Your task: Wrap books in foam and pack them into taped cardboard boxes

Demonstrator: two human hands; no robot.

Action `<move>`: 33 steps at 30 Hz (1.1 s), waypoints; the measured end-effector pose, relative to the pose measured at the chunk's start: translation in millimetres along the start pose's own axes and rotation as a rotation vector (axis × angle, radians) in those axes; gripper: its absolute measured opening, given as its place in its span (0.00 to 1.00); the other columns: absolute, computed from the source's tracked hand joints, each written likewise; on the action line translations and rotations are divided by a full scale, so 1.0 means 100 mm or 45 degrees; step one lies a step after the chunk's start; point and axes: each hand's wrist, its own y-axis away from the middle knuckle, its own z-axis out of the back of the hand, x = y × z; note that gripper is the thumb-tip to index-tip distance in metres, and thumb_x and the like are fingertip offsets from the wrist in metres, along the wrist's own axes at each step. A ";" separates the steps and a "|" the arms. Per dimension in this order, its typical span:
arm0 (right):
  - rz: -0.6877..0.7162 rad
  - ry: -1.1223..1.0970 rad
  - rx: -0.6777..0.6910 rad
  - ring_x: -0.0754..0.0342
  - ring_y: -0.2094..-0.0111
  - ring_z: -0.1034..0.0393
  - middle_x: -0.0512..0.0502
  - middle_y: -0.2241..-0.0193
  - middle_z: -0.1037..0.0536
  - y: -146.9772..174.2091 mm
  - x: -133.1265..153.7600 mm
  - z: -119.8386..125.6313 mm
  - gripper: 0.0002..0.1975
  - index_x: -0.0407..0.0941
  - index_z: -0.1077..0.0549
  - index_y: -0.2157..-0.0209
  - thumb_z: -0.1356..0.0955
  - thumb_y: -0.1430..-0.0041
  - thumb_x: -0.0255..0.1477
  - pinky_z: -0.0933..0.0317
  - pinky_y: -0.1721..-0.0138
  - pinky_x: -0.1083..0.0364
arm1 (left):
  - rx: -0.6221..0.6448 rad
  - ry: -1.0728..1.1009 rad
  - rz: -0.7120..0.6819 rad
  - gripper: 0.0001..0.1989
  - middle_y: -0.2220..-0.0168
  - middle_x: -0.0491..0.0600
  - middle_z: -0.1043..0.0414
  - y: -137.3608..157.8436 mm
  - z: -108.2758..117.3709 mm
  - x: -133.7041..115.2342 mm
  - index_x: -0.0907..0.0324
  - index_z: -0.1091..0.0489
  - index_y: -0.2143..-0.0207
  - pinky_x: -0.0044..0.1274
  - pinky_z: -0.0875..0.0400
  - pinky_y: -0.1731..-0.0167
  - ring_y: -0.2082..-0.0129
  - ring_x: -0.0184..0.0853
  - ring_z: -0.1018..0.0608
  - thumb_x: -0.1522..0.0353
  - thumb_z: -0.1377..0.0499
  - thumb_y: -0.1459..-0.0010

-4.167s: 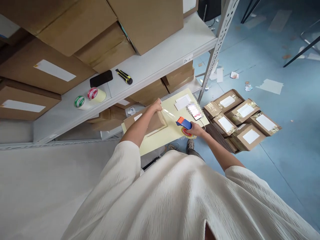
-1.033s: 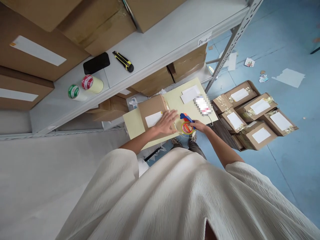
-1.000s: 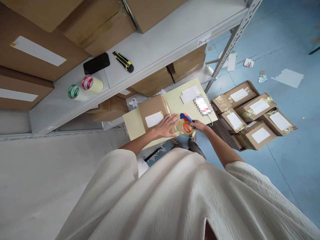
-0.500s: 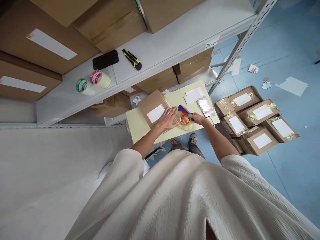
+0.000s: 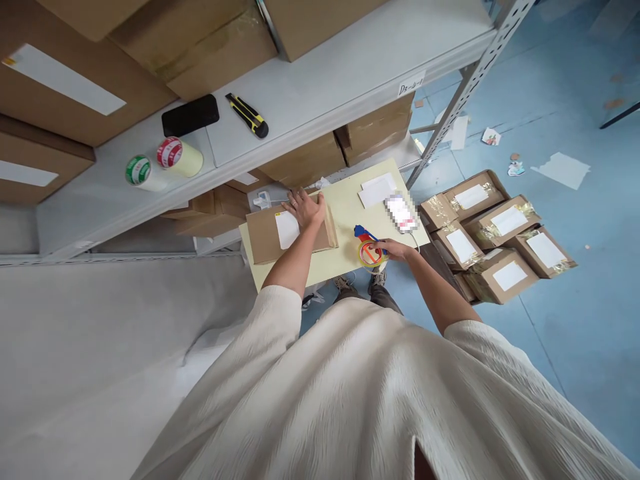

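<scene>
My left hand [image 5: 306, 208] lies with fingers spread on the top of a cardboard box [image 5: 265, 239], near its far edge. A white label [image 5: 287, 231] on the box is partly covered by that hand and forearm. The box rests on a pale yellow tabletop [image 5: 345, 215]. To the right of the box, my right hand [image 5: 393, 249] grips a blue and red tape dispenser [image 5: 369, 244] with a roll of clear tape in it. The dispenser is held over the table's near edge, apart from the box.
A phone [image 5: 401, 212] and white papers [image 5: 376, 189] lie at the table's right end. Several taped boxes [image 5: 510, 275] stand on the floor to the right. The shelf [image 5: 320, 73] above holds a utility knife [image 5: 247, 115], a black phone [image 5: 190, 116], tape rolls [image 5: 180, 157] and large boxes.
My left hand has moved from the box's right side to its far edge. The box now lies lower and turned on the table. The dispenser has come away from the box.
</scene>
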 end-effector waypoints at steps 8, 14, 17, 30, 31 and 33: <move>0.042 0.006 -0.055 0.46 0.61 0.17 0.39 0.61 0.12 -0.06 -0.11 -0.04 0.18 0.45 0.19 0.61 0.16 0.49 0.37 0.22 0.59 0.54 | 0.183 0.147 -0.322 0.43 0.15 0.61 0.50 0.35 0.28 0.22 0.52 0.43 0.18 0.59 0.56 0.19 0.13 0.55 0.54 0.45 0.44 0.27; 0.019 -0.013 -0.052 0.45 0.59 0.16 0.39 0.60 0.11 -0.05 -0.13 -0.02 0.18 0.44 0.17 0.59 0.17 0.47 0.37 0.21 0.58 0.53 | 0.617 0.090 -0.877 0.47 0.15 0.61 0.50 0.80 0.44 0.47 0.57 0.37 0.20 0.51 0.63 0.16 0.14 0.56 0.49 0.44 0.36 0.33; 0.050 -0.054 -0.084 0.45 0.60 0.16 0.40 0.61 0.12 -0.09 -0.09 -0.03 0.18 0.44 0.18 0.59 0.17 0.46 0.38 0.21 0.58 0.53 | 0.544 0.096 -0.834 0.43 0.16 0.62 0.49 0.76 0.37 0.42 0.59 0.36 0.21 0.53 0.65 0.16 0.14 0.55 0.49 0.46 0.39 0.29; 0.097 -0.107 -0.042 0.48 0.62 0.19 0.41 0.64 0.14 -0.33 0.07 -0.12 0.20 0.44 0.19 0.59 0.15 0.47 0.38 0.22 0.60 0.55 | 0.238 0.120 -0.056 0.45 0.14 0.60 0.53 0.14 0.10 -0.08 0.59 0.43 0.18 0.59 0.67 0.18 0.13 0.57 0.60 0.45 0.44 0.27; 0.107 -0.122 -0.016 0.47 0.61 0.18 0.41 0.63 0.13 -0.33 0.05 -0.12 0.21 0.44 0.19 0.58 0.15 0.47 0.38 0.21 0.59 0.54 | 0.213 0.116 0.047 0.44 0.14 0.59 0.53 0.08 0.09 -0.12 0.58 0.43 0.18 0.58 0.66 0.17 0.13 0.56 0.60 0.45 0.45 0.26; 0.108 -0.124 0.022 0.46 0.61 0.18 0.41 0.62 0.13 -0.32 0.01 -0.11 0.21 0.45 0.19 0.58 0.15 0.49 0.38 0.22 0.60 0.54 | 0.161 0.120 0.269 0.42 0.14 0.58 0.52 -0.03 0.06 -0.18 0.57 0.42 0.18 0.58 0.66 0.17 0.13 0.54 0.61 0.45 0.48 0.25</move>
